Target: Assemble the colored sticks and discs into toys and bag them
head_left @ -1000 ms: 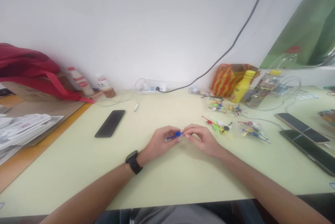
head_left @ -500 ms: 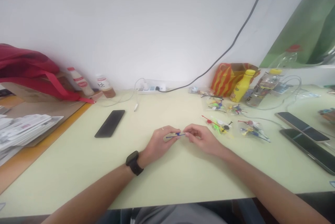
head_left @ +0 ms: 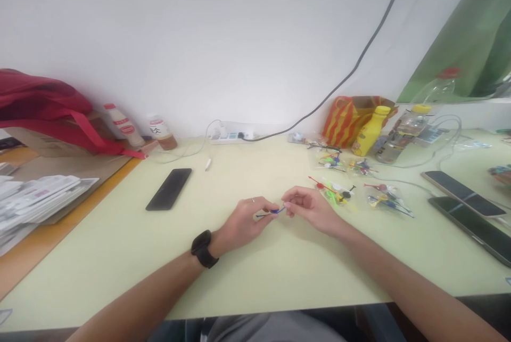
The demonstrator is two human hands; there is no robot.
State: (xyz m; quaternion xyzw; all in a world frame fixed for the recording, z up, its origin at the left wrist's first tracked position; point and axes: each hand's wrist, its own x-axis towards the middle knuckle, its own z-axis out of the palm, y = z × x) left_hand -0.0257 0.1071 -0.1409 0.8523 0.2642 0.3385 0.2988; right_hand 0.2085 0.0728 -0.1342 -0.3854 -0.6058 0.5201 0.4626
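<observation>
- Blue plastic stick (head_left: 274, 211) has tilted since the earlier frame: its right end now angles up, and the hands sit slightly further apart.
- Location: just above the desk's front-middle area, between both hands. Whether it touches the pale green desk (head_left: 120, 273) can't be confirmed.
- Left hand (head_left: 243, 225): fingers and thumb closed around the stick's left part, hiding much of it. Black wristwatch (head_left: 204, 249) on that wrist.
- Right hand (head_left: 307, 209): fingertips (head_left: 288, 204) right at the stick's raised end, hands not quite together. Contact or actual grip can't be told from this angle.
- Progress: one blue piece is out in the hands. Multicoloured small plastic parts (head_left: 385, 199) lie in clear plastic bags (head_left: 331, 161) to the right, so plenty remains there.
- Hard to read: the stick's round blue hub is partly covered, and its exact shape is unclear. Bag contents are too small to count, and bag seals can't be made out.
- Around: black phone (head_left: 168, 189) left of the hands; two more phones (head_left: 471, 230) at right. Yellow bottle (head_left: 366, 138) and orange-striped bag (head_left: 343, 121) sit behind the parts — the right-edge items are cut off by the frame.
</observation>
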